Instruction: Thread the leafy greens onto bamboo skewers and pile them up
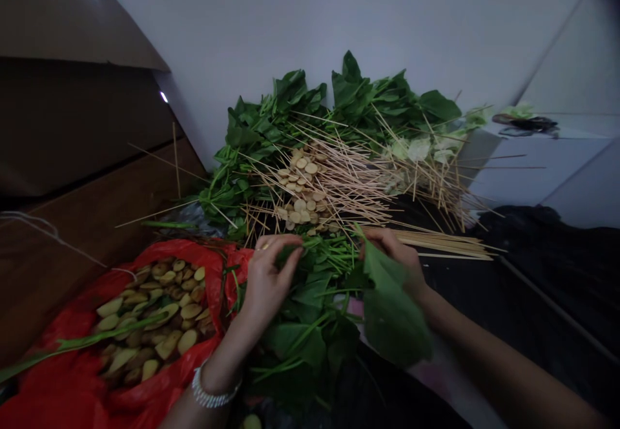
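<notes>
My right hand (pixel 400 262) is closed on a leafy green (pixel 394 309), whose broad leaf hangs down in front of the palm. My left hand (pixel 271 274) has its fingers curled toward the thumb. Dark green shows between them, but whether it is gripped I cannot make out. Below and between the hands lies a heap of loose leafy greens (pixel 310 300) with cut stems. Just beyond the hands are skewers of sliced potato (pixel 303 206), their bare sticks pointing right. A bundle of bare bamboo skewers (pixel 450 243) lies beside my right hand.
A red plastic bag (pixel 213 280) of cut potato pieces (pixel 165 313) stands at left. Skewered greens (pixel 256 125) line the white wall behind. Pale leaves on skewers (pixel 419 150) lie at right rear, near black plastic (pixel 547 254). A cardboard box (pixel 82 119) rises at left.
</notes>
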Demonstrator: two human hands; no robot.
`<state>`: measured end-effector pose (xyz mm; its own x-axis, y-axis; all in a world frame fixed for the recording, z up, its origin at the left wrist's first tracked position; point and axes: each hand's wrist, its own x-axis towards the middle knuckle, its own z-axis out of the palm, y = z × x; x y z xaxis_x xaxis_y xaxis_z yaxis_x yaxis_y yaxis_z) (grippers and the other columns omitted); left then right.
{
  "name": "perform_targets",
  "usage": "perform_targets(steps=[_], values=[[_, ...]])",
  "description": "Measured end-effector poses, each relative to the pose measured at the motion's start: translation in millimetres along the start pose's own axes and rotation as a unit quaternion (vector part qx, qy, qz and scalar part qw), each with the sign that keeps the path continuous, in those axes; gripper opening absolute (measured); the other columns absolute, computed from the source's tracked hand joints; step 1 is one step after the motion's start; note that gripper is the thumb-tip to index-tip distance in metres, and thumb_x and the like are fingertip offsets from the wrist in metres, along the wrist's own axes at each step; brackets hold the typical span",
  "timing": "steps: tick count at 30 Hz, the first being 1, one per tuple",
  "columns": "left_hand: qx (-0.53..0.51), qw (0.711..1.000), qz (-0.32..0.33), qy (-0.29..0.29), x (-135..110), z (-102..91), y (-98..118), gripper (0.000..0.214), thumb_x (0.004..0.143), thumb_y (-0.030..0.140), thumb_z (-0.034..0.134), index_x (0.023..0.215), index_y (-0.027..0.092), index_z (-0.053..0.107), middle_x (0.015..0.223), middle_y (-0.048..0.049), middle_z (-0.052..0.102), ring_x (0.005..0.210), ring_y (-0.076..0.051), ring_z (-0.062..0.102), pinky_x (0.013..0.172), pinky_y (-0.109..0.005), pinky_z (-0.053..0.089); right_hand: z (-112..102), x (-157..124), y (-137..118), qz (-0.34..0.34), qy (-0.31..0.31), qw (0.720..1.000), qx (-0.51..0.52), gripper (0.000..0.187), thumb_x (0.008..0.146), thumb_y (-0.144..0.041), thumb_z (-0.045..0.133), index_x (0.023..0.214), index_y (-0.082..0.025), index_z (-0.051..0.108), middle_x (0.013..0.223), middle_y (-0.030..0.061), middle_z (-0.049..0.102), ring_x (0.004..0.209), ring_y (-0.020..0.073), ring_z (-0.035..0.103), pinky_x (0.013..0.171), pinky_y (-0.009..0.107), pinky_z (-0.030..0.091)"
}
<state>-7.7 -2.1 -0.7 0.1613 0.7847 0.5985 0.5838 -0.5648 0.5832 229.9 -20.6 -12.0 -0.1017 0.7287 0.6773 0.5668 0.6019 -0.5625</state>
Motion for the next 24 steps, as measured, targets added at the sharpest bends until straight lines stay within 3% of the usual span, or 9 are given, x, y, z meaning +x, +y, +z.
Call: perform_targets(steps=[3,6,9,17,24], values=[[-0.106,0.988,-0.11,0.03,2.9,-3.0,-1.5,0.021,0.084,0.032,0.065,0.099,0.018,0.072,0.088,-0.0046,0.074,0.082,-0.019,0.065,0.078,-0.03,0.049,5.2,-0.7,-4.1,-0.089,-0.024,0.995,-0.046,0.017,0.096,-0.016,0.042,0.1,-0.02,0.058,0.084,0.0033,0.071,0.07,0.0137,0.068,0.064,0.022,0.051],[-0.262,0.942,-0.21,-0.02,2.2,0.5,-0.4,0.034,0.078,0.037,0.072,0.105,0.016,0.072,0.084,-0.0055,0.076,0.08,-0.019,0.068,0.077,-0.028,0.052,11.3,-3.2,-6.1,-0.144,-0.036,0.987,-0.066,0.019,0.096,-0.014,0.044,0.106,-0.018,0.06,0.092,0.0068,0.074,0.082,0.0155,0.071,0.072,0.024,0.054],[-0.36,0.891,-0.27,-0.063,0.5,4.3,1.5,0.036,0.075,0.039,0.076,0.104,0.018,0.074,0.085,-0.0052,0.077,0.08,-0.016,0.068,0.077,-0.025,0.052,15.0,-5.9,-6.8,-0.156,-0.045,0.984,-0.079,0.021,0.096,-0.013,0.045,0.109,-0.017,0.061,0.095,0.0081,0.075,0.084,0.0164,0.072,0.074,0.025,0.056],[-0.401,0.869,-0.282,-0.067,-0.4,5.3,2.7,0.03,0.071,0.036,0.08,0.098,0.021,0.078,0.086,-0.0039,0.078,0.078,-0.013,0.068,0.077,-0.021,0.052,16.5,-8.3,-6.4,-0.134,-0.061,0.984,-0.095,0.024,0.096,-0.015,0.045,0.11,-0.014,0.064,0.093,0.0095,0.075,0.081,0.0186,0.073,0.073,0.028,0.058],[-0.378,0.884,-0.265,-0.069,-0.9,4.8,1.6,0.029,0.073,0.035,0.078,0.097,0.02,0.078,0.085,-0.0043,0.078,0.078,-0.015,0.068,0.078,-0.024,0.052,17.8,-10.3,-5.8,-0.115,-0.073,0.986,-0.1,0.025,0.096,-0.015,0.045,0.111,-0.014,0.066,0.097,0.0109,0.075,0.087,0.0198,0.072,0.08,0.03,0.057]])
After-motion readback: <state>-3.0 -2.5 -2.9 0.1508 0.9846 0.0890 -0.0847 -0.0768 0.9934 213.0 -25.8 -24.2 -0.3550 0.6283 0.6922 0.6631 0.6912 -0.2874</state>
